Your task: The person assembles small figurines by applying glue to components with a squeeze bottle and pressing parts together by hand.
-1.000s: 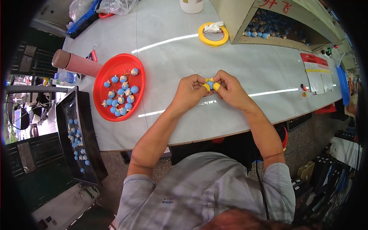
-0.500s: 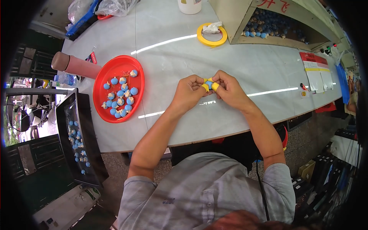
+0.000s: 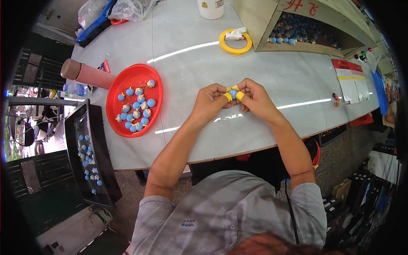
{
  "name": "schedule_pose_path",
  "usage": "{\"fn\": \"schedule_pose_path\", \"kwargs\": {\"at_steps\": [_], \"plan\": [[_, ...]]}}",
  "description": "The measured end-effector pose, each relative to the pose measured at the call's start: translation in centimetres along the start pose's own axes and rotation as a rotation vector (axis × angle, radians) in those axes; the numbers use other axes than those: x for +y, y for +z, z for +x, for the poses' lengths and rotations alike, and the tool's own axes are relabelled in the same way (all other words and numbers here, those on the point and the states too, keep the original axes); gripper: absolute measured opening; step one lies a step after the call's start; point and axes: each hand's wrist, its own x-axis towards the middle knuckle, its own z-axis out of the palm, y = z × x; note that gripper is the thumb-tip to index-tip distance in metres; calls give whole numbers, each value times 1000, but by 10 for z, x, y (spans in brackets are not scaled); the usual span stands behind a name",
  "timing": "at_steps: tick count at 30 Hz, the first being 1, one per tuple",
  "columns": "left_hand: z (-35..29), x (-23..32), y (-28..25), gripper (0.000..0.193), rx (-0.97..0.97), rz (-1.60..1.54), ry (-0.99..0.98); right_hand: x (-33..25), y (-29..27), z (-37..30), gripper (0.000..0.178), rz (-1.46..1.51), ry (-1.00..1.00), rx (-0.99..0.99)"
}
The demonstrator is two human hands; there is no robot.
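Between the fingertips of both hands is a small blue ball-shaped piece [image 3: 233, 93], held just above the table. My left hand [image 3: 211, 102] pinches it from the left, and my right hand [image 3: 256, 100] pinches it from the right. Yellow tape covers the thumbs and some fingertips. The fingers hide most of the piece, so its finer shape cannot be made out. To the left, a round red tray [image 3: 111, 95] carries several similar blue balls with cream-coloured parts.
A pink bottle [image 3: 91, 76] lies against the tray. A black bin [image 3: 102, 157] with more blue balls stands left of the table [image 3: 191, 144]. Farther back are a yellow tape roll [image 3: 224, 46], a white tub [image 3: 211, 9] and a box [image 3: 250, 25] full of blue pieces.
The view has shifted slightly, so the tray and table sit a little lower and to the right. Both hands keep their pinch on the blue piece, with only slight finger movement.
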Motion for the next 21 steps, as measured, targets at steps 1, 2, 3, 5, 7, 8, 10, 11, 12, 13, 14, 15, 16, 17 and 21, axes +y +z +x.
{"fn": "schedule_pose_path", "kwargs": {"at_steps": [1, 2, 3, 5, 7, 8, 10, 11, 12, 13, 14, 15, 16, 17, 21], "plan": [[-1, 2, 1, 15, -1, -9, -8, -1, -1, 0, 11, 35, 7, -8], [-1, 3, 1, 15, -1, -18, -16, -2, -1, -1, 11, 71, 14, -16], [-1, 3, 0, 15, -2, -17, -14, -3, -1, -1, 11, 70, 12, -16], [0, 2, -1, 15, 19, 14, -42, -4, 0, -2, 9, 62, 23, -20], [-1, 2, -2, 16, 10, 17, -38, -7, 0, -2, 9, 58, 27, -19], [-1, 2, -1, 17, 0, 18, -35, -7, 0, -3, 8, 53, 34, -18], [-2, 5, 1, 15, 3, 3, -39, -6, -2, -2, 8, 44, 42, -25], [-1, 6, 2, 13, 7, -12, -42, -5, -3, -2, 8, 34, 51, -33], [-1, 4, 2, 13, 5, -11, -43, -6, -3, -2, 8, 35, 50, -31], [-1, 2, 1, 13, 8, 6, -40, -6, -2, -3, 8, 22, 28, -39], [-1, 1, 1, 14, 11, 22, -37, -6, -2, -3, 8, 10, 5, -47], [-1, 0, 1, 14, 10, 23, -38, -6, -1, -3, 8, 11, 6, -46], [-2, 2, 2, 13, 14, 17, -28, -5, -1, -2, 8, -2, 0, -54], [-2, 2, 2, 12, 18, 11, -17, -5, -1, -2, 9, -15, -7, -63], [-2, -2, 2, 10, 18, -10, -10, -2, 1, -2, 9, -26, -17, -47]]}}
